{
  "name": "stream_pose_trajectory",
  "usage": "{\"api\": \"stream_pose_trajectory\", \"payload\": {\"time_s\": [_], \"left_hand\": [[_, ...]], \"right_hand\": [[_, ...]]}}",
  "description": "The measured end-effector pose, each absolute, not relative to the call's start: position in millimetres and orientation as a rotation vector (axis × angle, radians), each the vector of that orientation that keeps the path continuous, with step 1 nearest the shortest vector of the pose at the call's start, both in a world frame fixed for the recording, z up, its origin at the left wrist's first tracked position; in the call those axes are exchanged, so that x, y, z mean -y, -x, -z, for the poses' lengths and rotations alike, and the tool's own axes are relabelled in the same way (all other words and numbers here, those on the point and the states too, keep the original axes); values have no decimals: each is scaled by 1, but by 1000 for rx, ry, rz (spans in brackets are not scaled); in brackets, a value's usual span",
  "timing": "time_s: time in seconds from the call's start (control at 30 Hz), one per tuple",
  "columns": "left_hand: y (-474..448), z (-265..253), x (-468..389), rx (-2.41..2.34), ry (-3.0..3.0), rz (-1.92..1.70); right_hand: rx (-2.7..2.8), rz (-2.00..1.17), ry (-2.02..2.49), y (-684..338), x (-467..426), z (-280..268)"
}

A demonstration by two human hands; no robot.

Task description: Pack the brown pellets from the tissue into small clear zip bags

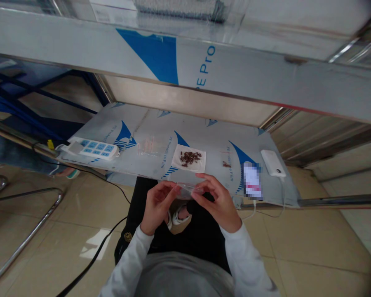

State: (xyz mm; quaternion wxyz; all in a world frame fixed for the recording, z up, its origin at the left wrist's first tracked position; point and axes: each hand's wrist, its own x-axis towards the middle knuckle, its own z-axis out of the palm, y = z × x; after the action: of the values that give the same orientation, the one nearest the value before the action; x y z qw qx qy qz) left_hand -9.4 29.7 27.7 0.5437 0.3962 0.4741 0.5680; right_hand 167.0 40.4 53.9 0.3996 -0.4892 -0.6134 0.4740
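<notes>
Between my hands, just in front of the shelf edge, is a small clear plastic bag (187, 189). My left hand (160, 203) pinches its left end between thumb and fingers. At its other end, my right hand (215, 200) grips the bag with the thumb below and the index finger raised. Beyond them, a pile of small dark brown screw-like pieces (189, 158) rests on a white square sheet (199, 166). A few more brown pieces (226, 164) lie to the right, and flat clear plastic bags (147, 146) lie to the left.
The metal shelf (145, 121) wears printed protective film. A white power strip (99, 149) sits at its left. A phone (252, 181) and a white power bank (272, 162) with cables lie at its right. An upper shelf (235, 70) crosses above. A chair's metal frame (54, 206) stands left.
</notes>
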Motion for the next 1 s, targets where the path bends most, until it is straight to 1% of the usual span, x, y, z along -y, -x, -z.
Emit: {"api": "stream_pose_trajectory", "payload": {"time_s": [0.17, 0.43, 0.63, 0.87, 1.0], "left_hand": [[4, -28, -26, -1100, -965, -1369], [11, -23, -26, -1148, -1081, -1270], [10, -19, -26, -1182, -1137, -1287], [9, -20, -26, -1106, -1160, -1165], [9, -17, -26, -1162, -1185, -1207]], "right_hand": [[1354, -1330, 1268, -153, -33, -33], [1420, -1286, 1274, -154, -31, -38], [1229, -1401, 1247, -151, -30, -30], [1288, -1334, 1270, -152, -28, -34], [1234, -1361, 1274, -152, -28, -30]]}}
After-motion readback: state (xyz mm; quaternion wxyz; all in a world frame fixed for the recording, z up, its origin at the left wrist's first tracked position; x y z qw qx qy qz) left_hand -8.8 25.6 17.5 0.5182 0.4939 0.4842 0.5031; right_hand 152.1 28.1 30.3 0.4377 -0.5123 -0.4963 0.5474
